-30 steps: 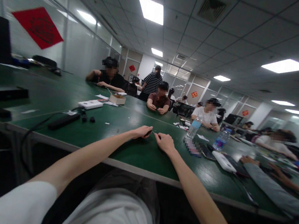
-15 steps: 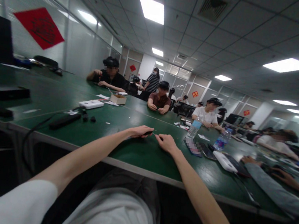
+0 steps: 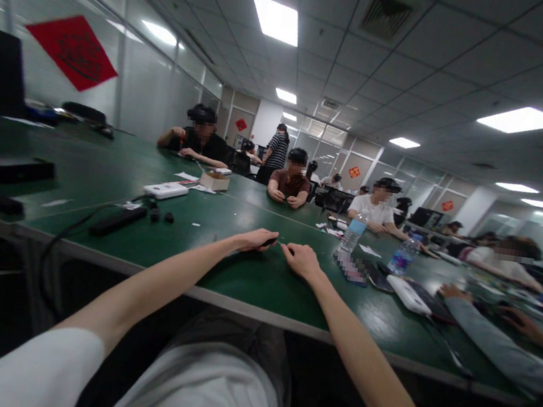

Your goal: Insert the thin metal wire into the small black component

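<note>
Over the green table, my left hand is closed around a small dark object whose kind is too small to make out. A thin pale tip seems to stick out of it toward the right. My right hand faces it a short gap away, thumb and fingertips pinched together. Whatever those right fingertips hold, if anything, is too small to name. Both wrists stay low, close to the tabletop.
Right of my hands stand a water bottle and a second bottle, near phones and a white power bank. At left lie a white device, a black bar and a cardboard box. A co-worker's grey sleeve reaches in.
Both my hands stay almost in place, with only a very slight shift at the fingertips. The things on the table have not moved.
</note>
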A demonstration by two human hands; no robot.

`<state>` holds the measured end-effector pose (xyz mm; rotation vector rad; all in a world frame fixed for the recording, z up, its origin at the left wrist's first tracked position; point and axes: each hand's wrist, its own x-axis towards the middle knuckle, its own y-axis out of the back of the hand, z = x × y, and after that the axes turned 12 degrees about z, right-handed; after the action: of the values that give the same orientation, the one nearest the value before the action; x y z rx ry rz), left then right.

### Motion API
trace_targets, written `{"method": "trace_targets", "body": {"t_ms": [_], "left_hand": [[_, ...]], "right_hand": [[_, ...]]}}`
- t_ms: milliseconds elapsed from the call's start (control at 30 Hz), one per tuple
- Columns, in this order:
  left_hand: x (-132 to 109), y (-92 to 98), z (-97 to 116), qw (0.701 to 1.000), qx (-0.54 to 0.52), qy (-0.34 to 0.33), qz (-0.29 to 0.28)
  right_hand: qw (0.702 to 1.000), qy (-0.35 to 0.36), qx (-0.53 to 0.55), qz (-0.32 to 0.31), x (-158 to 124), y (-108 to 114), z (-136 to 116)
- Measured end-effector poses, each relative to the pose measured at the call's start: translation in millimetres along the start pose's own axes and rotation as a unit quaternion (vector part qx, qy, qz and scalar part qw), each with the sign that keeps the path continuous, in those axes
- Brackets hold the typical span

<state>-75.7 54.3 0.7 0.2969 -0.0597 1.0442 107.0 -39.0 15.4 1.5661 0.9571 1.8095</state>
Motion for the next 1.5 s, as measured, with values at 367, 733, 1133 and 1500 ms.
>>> {"method": "trace_targets", "body": {"t_ms": [367, 733, 1133, 1500], "left_hand": [[5, -1.5, -5, 1.0, 0.013, 0.011, 0.023], [-8, 10.6, 4, 0.998, 0.006, -0.011, -0.067], [-14, 14.0, 12, 0.993, 0.031, 0.004, -0.111], [-2, 2.0, 5, 0.993, 0.093, -0.057, 0.047]], "right_hand": [[0.999, -0.022, -0.027, 0.002, -1, -1, -8], [0.997, 0.071, 0.005, 0.015, -2, 4, 6], [0.993, 0.102, 0.043, 0.033, -1, -2, 13], [0.996, 0.048, 0.048, 0.055, 5, -7, 18]]}}
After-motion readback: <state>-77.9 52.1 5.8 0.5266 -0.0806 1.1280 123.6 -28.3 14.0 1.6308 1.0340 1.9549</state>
